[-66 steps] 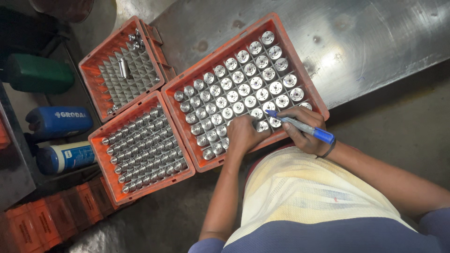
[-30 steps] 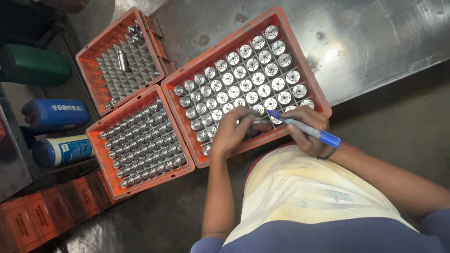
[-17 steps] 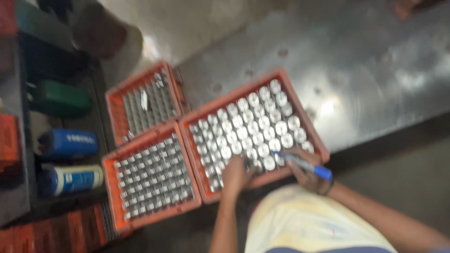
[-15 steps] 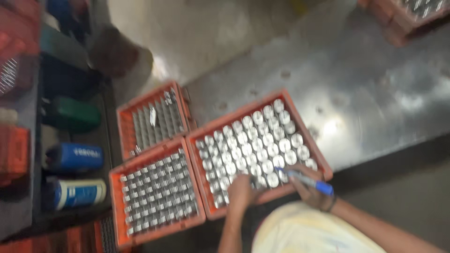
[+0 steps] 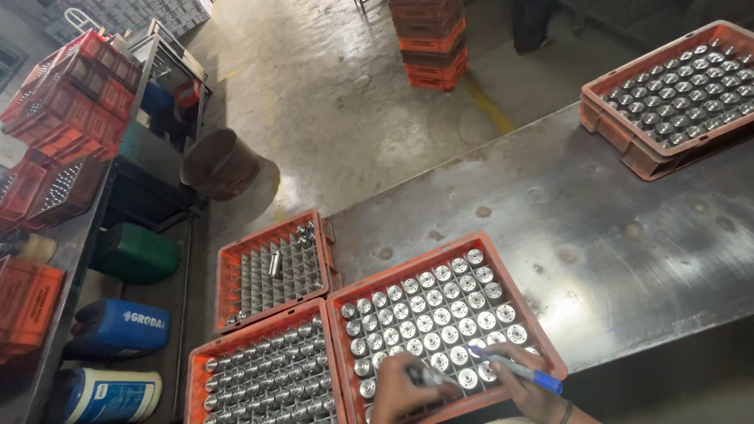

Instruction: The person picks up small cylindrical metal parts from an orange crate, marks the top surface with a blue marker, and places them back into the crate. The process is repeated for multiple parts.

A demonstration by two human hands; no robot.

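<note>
The near crate (image 5: 542, 357) is orange plastic, matt and scuffed, holding bright, glossy metal cylinders (image 5: 440, 310). It sits on a steel table (image 5: 628, 235), smooth but dulled, with stains and a soft glare. The pen (image 5: 522, 373) in the right hand (image 5: 522, 389) looks like shiny blue plastic. At far left, the concrete floor (image 5: 330, 102) appears worn and slightly glossy.

Four orange trays (image 5: 444, 265), one blue marker (image 5: 525, 372)
</note>
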